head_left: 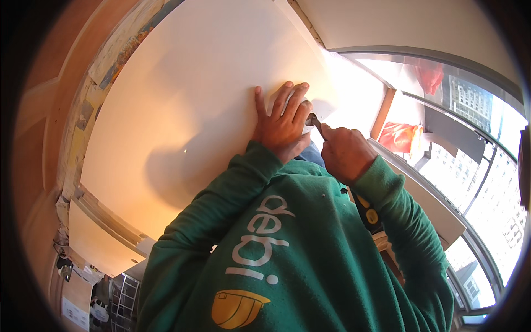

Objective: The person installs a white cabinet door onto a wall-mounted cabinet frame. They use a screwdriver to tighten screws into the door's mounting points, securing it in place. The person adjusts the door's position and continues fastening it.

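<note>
My left hand (281, 123) lies against a large pale panel (204, 72), its fingers spread and pointing up. My right hand (347, 152) is closed around a hand tool with a dark metal head (313, 119). The fist hides most of that tool, so its exact kind does not show. Its head touches or nearly touches the panel just right of my left hand's fingers. A small white patch shows beside the tool head, partly hidden by my left hand.
Along the right runs a metal-framed window (481, 227), with red cloth (399, 137) beyond the glass. A brown door (41, 110) and a rough, broken wall edge (88, 105) are at left. A wire rack (126, 296) stands among clutter at lower left.
</note>
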`<state>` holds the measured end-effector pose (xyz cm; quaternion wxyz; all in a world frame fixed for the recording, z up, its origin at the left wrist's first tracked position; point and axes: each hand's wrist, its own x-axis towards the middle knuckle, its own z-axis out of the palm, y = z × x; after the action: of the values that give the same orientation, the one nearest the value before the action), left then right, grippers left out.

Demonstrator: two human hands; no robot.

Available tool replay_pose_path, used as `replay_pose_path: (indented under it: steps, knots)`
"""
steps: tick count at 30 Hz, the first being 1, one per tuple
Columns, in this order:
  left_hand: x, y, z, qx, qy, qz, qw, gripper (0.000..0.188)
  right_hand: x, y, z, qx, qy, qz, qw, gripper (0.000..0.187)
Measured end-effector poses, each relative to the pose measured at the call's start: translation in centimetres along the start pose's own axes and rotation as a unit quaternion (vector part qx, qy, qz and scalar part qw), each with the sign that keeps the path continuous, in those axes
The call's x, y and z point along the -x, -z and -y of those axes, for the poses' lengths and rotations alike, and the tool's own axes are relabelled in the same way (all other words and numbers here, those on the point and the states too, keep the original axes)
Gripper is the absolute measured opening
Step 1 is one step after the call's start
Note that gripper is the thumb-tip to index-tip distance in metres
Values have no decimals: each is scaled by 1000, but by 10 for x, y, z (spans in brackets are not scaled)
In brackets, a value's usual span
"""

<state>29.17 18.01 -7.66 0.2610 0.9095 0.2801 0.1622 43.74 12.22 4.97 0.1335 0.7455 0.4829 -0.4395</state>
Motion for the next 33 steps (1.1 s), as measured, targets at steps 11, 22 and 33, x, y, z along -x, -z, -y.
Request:
replay_pose_path:
  steps: [11,22,33]
  knots:
    - [-1,-2,1,4,-1,-8,1000,57,-2,-20,4,9,21,-17,1000,30]
    - [-3,65,44,123,-21,-49,991,28,44,74,-40,-254,63,-43,964,44]
    - [37,114,-6,-134,193,-399,886,12,34,70,-144,-176,132,-22,975,57]
